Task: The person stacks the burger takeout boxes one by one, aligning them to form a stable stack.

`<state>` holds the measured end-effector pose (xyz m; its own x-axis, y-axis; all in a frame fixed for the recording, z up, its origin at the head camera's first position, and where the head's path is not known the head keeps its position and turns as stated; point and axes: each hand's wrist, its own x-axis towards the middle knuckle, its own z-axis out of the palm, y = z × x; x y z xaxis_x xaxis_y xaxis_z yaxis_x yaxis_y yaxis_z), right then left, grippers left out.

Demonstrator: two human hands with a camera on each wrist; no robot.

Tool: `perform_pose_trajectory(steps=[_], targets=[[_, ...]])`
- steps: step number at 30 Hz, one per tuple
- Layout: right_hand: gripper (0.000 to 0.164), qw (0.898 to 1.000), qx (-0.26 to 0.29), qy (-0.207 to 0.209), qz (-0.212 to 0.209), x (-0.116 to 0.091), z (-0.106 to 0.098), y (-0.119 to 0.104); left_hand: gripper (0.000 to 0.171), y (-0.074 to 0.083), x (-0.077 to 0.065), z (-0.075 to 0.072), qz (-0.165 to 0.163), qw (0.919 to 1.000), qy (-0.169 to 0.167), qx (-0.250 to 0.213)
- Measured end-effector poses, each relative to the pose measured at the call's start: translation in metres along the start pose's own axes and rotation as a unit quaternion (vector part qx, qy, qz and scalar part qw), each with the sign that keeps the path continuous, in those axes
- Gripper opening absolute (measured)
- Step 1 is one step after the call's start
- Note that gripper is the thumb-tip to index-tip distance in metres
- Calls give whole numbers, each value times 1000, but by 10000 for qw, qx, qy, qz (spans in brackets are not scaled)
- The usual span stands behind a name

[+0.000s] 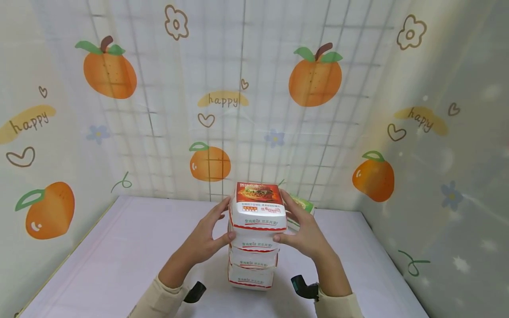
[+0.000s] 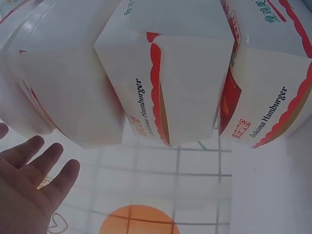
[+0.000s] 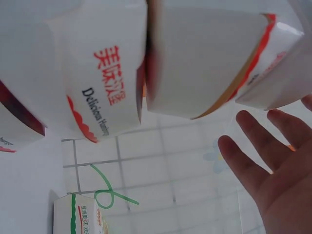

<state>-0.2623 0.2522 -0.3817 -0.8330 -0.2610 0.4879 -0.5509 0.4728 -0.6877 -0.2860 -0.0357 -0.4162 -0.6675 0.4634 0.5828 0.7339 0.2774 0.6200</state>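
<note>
A stack of several white hamburger boxes (image 1: 251, 276) with red scalloped edges stands upright at the middle of the table. The top box (image 1: 258, 221) has a burger picture on its lid and sits slightly off line with those below. My left hand (image 1: 203, 236) lies along the left side of the upper boxes, thumb toward their front. On the opposite side, my right hand (image 1: 307, 230) mirrors it. Fingers look mostly straight in both wrist views, close beside the boxes (image 2: 190, 87); whether every fingertip touches cannot be told. "Delicious Hamburger" shows on the box sides (image 3: 105, 87).
Behind the stack, to the right, is a green and white box (image 1: 305, 204), partly hidden by my right hand. The white table (image 1: 135, 247) ends at a curtain (image 1: 262, 57) printed with oranges, with a wire grid showing through.
</note>
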Motion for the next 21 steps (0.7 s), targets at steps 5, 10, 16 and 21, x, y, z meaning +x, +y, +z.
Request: perform_pose_trajectory(steps=[5,10,16,21], targets=[[104,10000,5,32,-36,0,2,4,80,0,-1,0,-62,10000,-1,-1],[104,9999,-7,31,-102,0,2,5,85,0,0,-2,-115,9999,-32,-54],[104,9999,13,10,-160,0,0,5,88,-3,2,-3,-53,9999,-76,-110],[104,9999,1,-30,-120,0,-1,7,88,-3,2,-3,-96,9998,-57,-146]])
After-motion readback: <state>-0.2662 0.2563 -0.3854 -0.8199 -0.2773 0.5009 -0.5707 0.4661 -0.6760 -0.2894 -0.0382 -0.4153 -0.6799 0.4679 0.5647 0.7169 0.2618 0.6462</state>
